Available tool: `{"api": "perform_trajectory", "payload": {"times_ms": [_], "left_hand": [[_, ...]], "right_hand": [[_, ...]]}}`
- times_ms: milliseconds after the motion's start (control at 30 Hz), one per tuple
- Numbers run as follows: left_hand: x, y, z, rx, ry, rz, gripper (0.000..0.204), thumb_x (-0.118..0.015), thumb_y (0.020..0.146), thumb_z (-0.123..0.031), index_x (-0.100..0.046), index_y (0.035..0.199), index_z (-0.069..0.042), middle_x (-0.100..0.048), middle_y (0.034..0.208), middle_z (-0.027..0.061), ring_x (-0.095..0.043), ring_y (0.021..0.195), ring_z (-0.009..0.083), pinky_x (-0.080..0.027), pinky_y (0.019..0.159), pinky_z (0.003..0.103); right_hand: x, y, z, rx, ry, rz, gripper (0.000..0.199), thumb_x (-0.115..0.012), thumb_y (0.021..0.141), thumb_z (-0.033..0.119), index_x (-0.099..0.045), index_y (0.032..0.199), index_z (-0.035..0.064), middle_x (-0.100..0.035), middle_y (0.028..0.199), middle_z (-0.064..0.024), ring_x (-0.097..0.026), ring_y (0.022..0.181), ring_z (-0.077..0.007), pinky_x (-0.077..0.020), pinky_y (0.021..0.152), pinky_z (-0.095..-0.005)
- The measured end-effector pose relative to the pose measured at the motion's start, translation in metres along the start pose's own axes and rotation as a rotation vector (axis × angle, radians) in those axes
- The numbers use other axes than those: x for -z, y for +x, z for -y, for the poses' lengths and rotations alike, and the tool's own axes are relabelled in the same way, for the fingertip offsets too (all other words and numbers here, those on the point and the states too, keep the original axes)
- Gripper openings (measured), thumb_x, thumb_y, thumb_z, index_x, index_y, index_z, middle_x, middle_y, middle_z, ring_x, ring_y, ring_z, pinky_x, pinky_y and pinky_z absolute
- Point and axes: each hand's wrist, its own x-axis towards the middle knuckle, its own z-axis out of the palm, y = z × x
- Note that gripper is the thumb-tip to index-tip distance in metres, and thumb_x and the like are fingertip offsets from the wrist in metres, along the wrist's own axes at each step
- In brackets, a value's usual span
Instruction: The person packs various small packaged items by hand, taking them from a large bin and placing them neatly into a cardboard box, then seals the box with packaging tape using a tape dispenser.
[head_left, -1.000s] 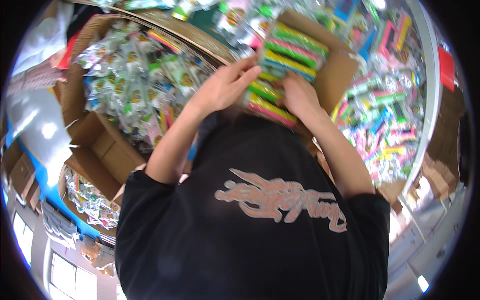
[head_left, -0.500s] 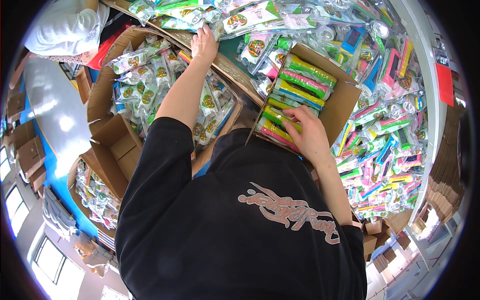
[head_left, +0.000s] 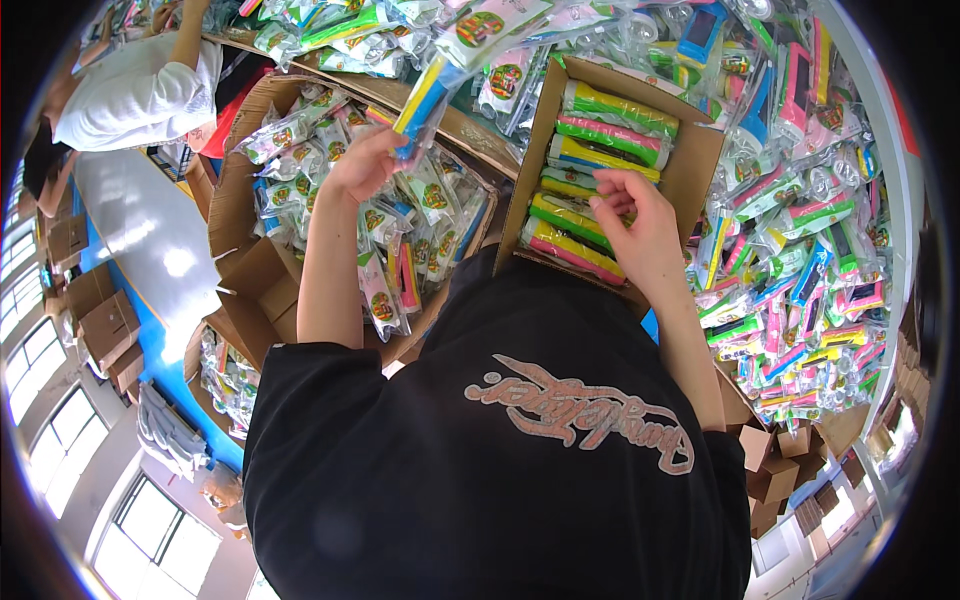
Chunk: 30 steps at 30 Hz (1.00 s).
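Since half a second ago the left hand (head_left: 365, 160) has come back from the pile at the top of the frame with a bagged toy (head_left: 432, 85), a yellow-and-blue piece in a clear packet with a round printed label, which it now holds pinched by the lower end, the packet slanting up toward upper centre. That packet hangs just left of the open cardboard box (head_left: 700, 165), near it but not touching, and above the larger carton of bagged toys (head_left: 240, 200) that fills the left middle of the frame. The right hand (head_left: 630, 215) rests inside the open box with its fingers curled narrow on the neat rows of packed toys (head_left: 600, 150) in green, pink and yellow; whether it grips one or only presses them flat I cannot tell. The step looks like packing: one piece fetched, the row steadied. The next move would seem to call for swinging the packet rightward over the box wall and laying it flat in line with the rows. Loose bagged toys (head_left: 800, 270) cover the worktop on the right, and another person in a white top (head_left: 135, 95) works at upper left.
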Motion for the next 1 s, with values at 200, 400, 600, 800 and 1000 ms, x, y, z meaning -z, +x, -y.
{"api": "perform_trajectory", "payload": {"times_ms": [200,400,600,800,1000], "left_hand": [[-0.035,-0.043,0.032,-0.053,-0.213,0.205,0.054,-0.072,0.082,-0.021,-0.055,0.126,0.004,-0.064,0.109,0.0116,-0.063,0.096,0.0222,-0.053,0.088,0.037],[-0.061,-0.079,0.019,-0.156,-0.098,0.054,0.07,-0.074,0.076,-0.011,-0.047,0.139,0.001,-0.063,0.116,0.0131,-0.065,0.104,0.0258,-0.051,0.095,0.041],[-0.178,-0.074,-0.034,-0.248,0.232,0.106,0.044,-0.077,0.086,-0.02,-0.058,0.118,0.003,-0.069,0.098,0.0114,-0.068,0.082,0.0192,-0.054,0.075,0.035],[-0.237,-0.078,-0.01,-0.577,0.638,0.134,0.073,-0.084,0.083,-0.03,-0.039,0.126,0.008,-0.065,0.11,0.0257,-0.067,0.109,0.0394,-0.054,0.089,0.042],[-0.168,-0.047,-0.005,-0.659,0.944,-0.069,0.078,-0.08,0.086,-0.028,-0.039,0.143,0.004,-0.058,0.129,0.0211,-0.064,0.111,0.0273,-0.053,0.092,0.038]], "right_hand": [[-0.001,0.004,-0.011,0.0,0.022,0.048,0.031,-0.07,0.09,0.008,-0.062,0.119,0.0017,-0.068,0.1,-0.0117,-0.068,0.082,-0.02,-0.0555,0.077,-0.0324],[-0.005,0.004,-0.015,-0.023,0.055,0.028,0.03,-0.07,0.092,0.012,-0.063,0.119,0.0022,-0.069,0.101,-0.0097,-0.067,0.085,-0.0179,-0.0552,0.078,-0.0316],[-0.004,0.015,0.022,0.005,0.66,0.011,0.043,-0.069,0.097,0.024,-0.058,0.131,-0.0011,-0.068,0.113,-0.0087,-0.064,0.104,-0.0153,-0.0507,0.092,-0.0307],[0.009,0.011,0.029,-0.005,0.366,0.002,0.052,-0.067,0.098,0.034,-0.054,0.132,-0.0029,-0.067,0.116,-0.0135,-0.063,0.107,-0.0181,-0.0488,0.094,-0.0321],[0.038,0.014,0.035,0.099,-0.456,-0.021,0.043,-0.068,0.096,0.027,-0.058,0.128,0.0004,-0.067,0.118,-0.0211,-0.066,0.107,-0.0348,-0.0524,0.09,-0.0403]]}}
